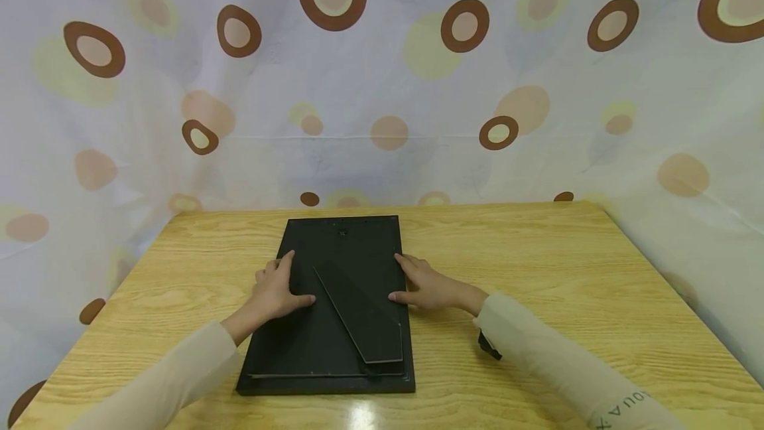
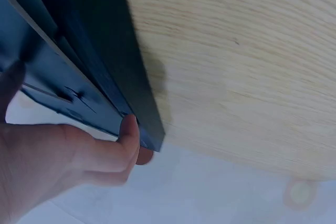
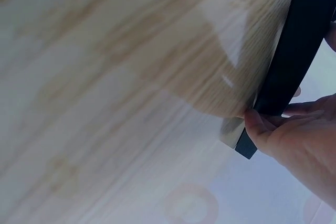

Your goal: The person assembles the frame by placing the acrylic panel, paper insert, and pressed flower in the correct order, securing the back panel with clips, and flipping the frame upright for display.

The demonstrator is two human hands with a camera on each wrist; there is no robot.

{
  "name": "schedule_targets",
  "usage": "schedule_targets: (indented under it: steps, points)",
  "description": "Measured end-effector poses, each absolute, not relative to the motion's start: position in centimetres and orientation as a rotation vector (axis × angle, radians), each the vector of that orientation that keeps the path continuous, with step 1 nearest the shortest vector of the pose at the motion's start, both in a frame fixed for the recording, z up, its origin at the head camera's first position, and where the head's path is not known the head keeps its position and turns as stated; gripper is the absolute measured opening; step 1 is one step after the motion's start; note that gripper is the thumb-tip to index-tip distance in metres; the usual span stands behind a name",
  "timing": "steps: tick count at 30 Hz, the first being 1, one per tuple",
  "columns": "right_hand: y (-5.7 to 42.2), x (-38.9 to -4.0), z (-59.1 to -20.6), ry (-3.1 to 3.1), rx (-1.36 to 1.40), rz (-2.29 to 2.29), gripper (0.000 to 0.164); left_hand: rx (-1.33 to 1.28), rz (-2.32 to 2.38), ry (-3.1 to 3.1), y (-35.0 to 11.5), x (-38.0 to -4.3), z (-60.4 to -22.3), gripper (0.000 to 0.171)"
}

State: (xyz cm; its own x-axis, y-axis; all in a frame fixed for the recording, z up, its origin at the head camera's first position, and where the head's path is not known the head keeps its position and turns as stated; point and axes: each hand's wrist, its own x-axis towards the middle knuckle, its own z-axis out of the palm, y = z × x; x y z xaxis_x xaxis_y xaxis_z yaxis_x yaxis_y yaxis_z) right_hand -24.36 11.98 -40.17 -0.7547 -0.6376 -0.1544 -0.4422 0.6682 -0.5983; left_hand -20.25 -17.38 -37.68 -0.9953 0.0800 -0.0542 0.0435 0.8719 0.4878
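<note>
A black picture frame (image 1: 289, 347) lies face down on the wooden table, its back turned up. Slanting across that back is a flat easel leg (image 1: 363, 320), and a small hanger (image 1: 343, 232) sits near the far end. My left hand (image 1: 276, 292) grips the left side, thumb over the back and fingers along the edge. On the opposite side, my right hand (image 1: 434, 287) holds the right edge, its thumb also on the back. The right wrist view shows fingers (image 3: 257, 127) against the frame's outer side. The frame's front is hidden.
The wooden table (image 1: 537, 271) extends to both sides of the frame. A curtain with oval patterns (image 1: 388, 85) hangs behind the table and along its sides. Something small and black (image 1: 489, 345) shows under the right sleeve.
</note>
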Motion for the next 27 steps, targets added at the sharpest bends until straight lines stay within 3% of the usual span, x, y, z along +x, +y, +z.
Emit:
schedule_targets:
  steps: [9,27]
  points:
    - [12.0,-24.4,-40.3,2.539,-0.851,-0.783,0.083,0.196,0.634,2.678,-20.7,-21.0,-37.8,0.122]
    - [11.7,-24.3,-40.4,2.588,-0.829,-0.801,0.080,0.260,0.679,2.751,-21.4,-20.8,-39.0,0.112]
